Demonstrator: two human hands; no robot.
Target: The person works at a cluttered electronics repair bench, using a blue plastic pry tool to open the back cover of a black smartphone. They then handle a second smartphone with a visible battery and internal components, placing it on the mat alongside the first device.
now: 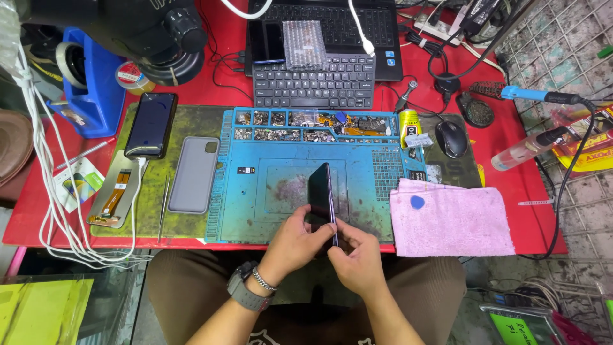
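You held the slim black glass-fronted smartphone (321, 195) on edge, tilted up over the near part of the blue silicone repair mat (255, 211), with its lower end buried between your two hands. Your left hand (295, 239) was closed around its lower left side, thumb against the screen face; your right hand (357, 255) was pinched shut on the bottom right corner, fingertips at the seam.

The grip sat low, so most of the phone stood free above it. I judged that a slip of either thumb would have let it topple forward onto the mat, or back off the table edge just below your wrists and into your lap. Pressure at that corner seam could also have cracked the glass, or sprung the frame if it was loose.

Right of your grip lay the pink folded cloth (450, 220). Well left of it lay the grey phone case (193, 174) and the thin metal tweezers (163, 207). Beyond the phone's top, the mat's trays of small loose parts (300, 126) were close enough to scatter if the phone fell that way.
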